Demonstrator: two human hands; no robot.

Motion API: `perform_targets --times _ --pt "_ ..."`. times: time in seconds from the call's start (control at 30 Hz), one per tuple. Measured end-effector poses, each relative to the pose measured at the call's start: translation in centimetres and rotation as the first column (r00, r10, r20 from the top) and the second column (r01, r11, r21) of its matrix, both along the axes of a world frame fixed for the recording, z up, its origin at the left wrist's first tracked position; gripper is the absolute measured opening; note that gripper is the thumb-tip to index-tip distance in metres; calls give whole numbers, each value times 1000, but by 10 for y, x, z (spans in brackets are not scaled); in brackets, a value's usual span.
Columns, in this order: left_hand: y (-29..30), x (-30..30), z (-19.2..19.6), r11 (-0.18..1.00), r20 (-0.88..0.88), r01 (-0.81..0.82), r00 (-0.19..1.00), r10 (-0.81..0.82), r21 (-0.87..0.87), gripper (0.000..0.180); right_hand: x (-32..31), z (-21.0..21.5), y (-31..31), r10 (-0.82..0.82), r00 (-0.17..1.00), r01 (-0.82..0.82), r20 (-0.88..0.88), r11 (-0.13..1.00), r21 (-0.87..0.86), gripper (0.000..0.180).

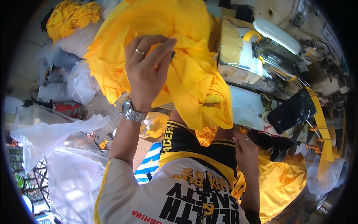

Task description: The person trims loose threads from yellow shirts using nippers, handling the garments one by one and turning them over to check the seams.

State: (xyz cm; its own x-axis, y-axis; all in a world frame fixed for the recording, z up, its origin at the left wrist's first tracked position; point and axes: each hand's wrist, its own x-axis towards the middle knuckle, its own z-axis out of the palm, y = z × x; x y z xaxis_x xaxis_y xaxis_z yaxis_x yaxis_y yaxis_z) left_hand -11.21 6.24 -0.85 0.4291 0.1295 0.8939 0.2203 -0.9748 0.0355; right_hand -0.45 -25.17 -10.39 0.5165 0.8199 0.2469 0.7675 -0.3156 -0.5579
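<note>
My left hand (147, 65), with a ring and a metal watch on its wrist, is raised in front of a large heap of yellow cloth (194, 48). Its fingers are bent and drawn together; what they hold, if anything, is too small to name. A small dark patch (172, 55) shows against the cloth beside the fingers. One fold of the yellow cloth hangs down over my knees. My right hand (246, 146) is low beside my right thigh, near the lower end of that fold. Its fingers are curled in, and whatever lies within them is hidden.
To the right, a sewing machine (278, 58) stands by a grey work surface (248, 106). A dark phone (292, 111) is propped near a yellow curved guard (321, 127). More yellow cloth (279, 183) lies at the lower right. Clear plastic sheeting (71, 164) and bags spread along the left.
</note>
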Motion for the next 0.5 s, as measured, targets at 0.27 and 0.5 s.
perform_targets --times 0.27,0.5 --pt "47 -27 9 984 -312 -172 933 179 50 26 30 28 82 20 1000 -19 -9 991 129 18" --pt "53 15 27 997 59 70 996 -72 41 28 15 58 79 66 995 -52 -73 983 176 21"
